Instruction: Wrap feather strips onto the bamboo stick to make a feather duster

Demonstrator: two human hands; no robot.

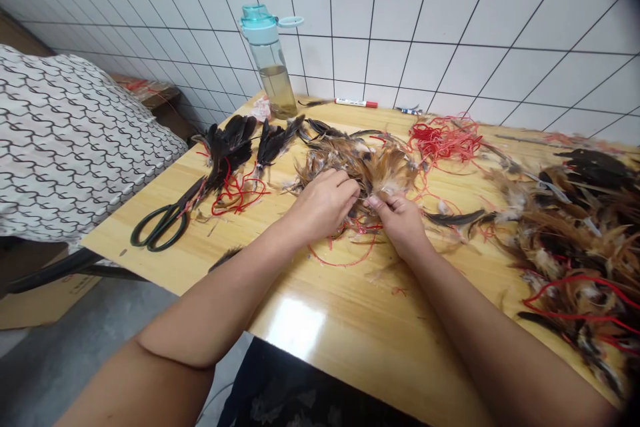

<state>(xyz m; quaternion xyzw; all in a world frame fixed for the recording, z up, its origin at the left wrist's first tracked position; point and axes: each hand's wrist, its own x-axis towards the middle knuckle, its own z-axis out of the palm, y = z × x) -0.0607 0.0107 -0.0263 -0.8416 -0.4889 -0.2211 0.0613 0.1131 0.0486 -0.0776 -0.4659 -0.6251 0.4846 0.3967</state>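
Observation:
My right hand [403, 223] is closed, thumb and fingers pinching the base of a bunch of brown feathers [393, 173] that fans out away from me. Close beside it, my left hand [327, 205] curls its fingers down into a pile of brown-grey feathers [320, 163]; its fingertips are closed on feathers and partly hidden. Under and in front of both hands, a loop of thin red string [345, 264] lies among loose feather bits.
Black-handled scissors [160, 223] lie at left near bundles of dark feathers [230, 143] and red string [240, 193]. A water bottle [274, 73] and red-capped marker [356, 103] are by the tiled wall. Tangled red string [445, 140] lies behind, a large feather heap [585, 227] at right.

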